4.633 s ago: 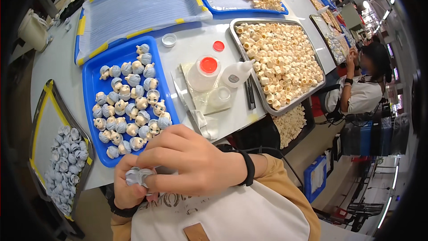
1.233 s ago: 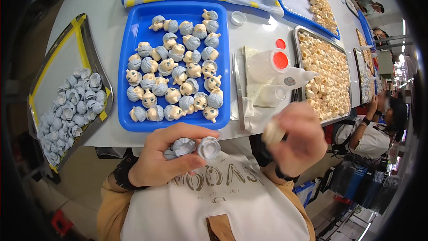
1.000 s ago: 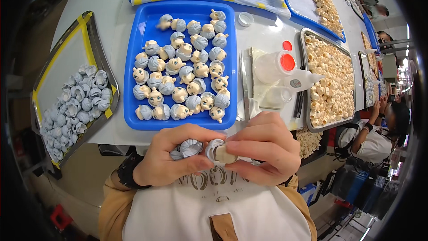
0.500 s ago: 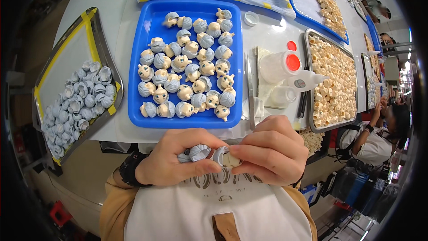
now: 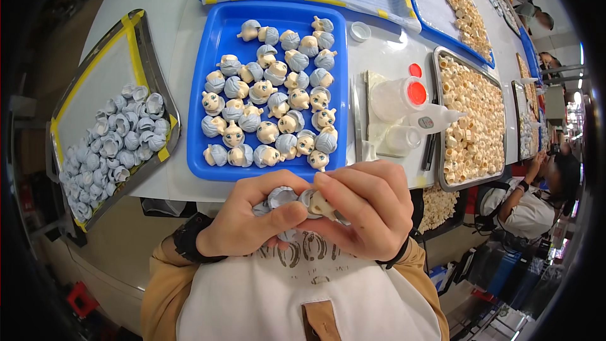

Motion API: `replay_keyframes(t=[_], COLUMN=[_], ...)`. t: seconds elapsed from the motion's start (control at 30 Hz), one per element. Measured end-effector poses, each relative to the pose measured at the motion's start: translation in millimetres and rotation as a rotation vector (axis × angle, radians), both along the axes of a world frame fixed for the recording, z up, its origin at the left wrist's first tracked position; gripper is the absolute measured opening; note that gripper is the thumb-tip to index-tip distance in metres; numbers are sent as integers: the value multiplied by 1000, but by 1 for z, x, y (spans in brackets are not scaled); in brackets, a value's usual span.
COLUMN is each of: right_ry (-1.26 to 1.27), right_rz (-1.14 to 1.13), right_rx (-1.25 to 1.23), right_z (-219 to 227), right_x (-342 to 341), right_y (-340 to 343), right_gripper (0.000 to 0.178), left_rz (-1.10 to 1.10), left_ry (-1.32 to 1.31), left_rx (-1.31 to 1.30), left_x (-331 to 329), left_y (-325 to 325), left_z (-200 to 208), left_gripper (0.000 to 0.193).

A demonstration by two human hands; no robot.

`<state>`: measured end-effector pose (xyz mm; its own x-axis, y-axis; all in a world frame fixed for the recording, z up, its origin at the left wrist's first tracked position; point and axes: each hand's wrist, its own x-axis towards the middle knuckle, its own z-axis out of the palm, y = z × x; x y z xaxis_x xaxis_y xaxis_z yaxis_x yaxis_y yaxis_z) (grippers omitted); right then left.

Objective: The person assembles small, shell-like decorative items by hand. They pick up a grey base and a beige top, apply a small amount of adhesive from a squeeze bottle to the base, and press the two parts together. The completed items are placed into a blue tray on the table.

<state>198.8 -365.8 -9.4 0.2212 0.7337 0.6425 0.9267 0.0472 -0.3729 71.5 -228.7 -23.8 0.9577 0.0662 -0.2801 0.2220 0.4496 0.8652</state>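
Two hands meet just below the tabletop (image 5: 385, 57) edge, close to the chest. The left hand (image 5: 249, 224) has its fingers (image 5: 287, 213) wrapped around a blue-grey hair piece (image 5: 281, 197), thumb pressed across the front. The right hand (image 5: 369, 205) pinches a small cream doll face (image 5: 320, 204) tight between thumb and forefinger, touching the hair piece — the two parts sit pushed together between the hands. Right above them is a blue tray (image 5: 218, 47) full of finished little doll heads (image 5: 278, 104) in rough rows. Off to the left, a metal tray (image 5: 95, 82) with yellow tape holds a pile of loose hair pieces. To the right — glue bottles (image 5: 410, 110) with red caps, then a tray of cream faces (image 5: 470, 120).
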Motion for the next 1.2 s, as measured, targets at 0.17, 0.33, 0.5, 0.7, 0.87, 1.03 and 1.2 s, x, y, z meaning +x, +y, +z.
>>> replay_keyframes(t=[0.17,0.33,0.5,0.7,0.87,1.03,1.2], right_ry=[128,243,282,243,237,208,105], right_rz=[45,109,103,95,125,-38,-20], right_rx=[-111,-163,-170,-178,-171,-209,-295], right_z=[3,1,-4,-7,-4,-3,-7], right_x=[4,7,0,-1,0,8,6], right_y=[-2,-4,-1,-2,-6,-8,-2], right_gripper=[39,36,32,30,33,34,42], left_rz=[-14,-125,-107,-124,-152,14,96], left_ry=[41,103,133,186,153,61,-60], left_rx=[6,-58,-77,-114,-68,-77,-91], left_x=[1,4,4,4,3,-6,-8], left_y=[-4,-1,-2,-3,-2,5,4], left_z=[-2,2,5,9,10,1,-1], left_gripper=[39,39,39,38,37,35,38])
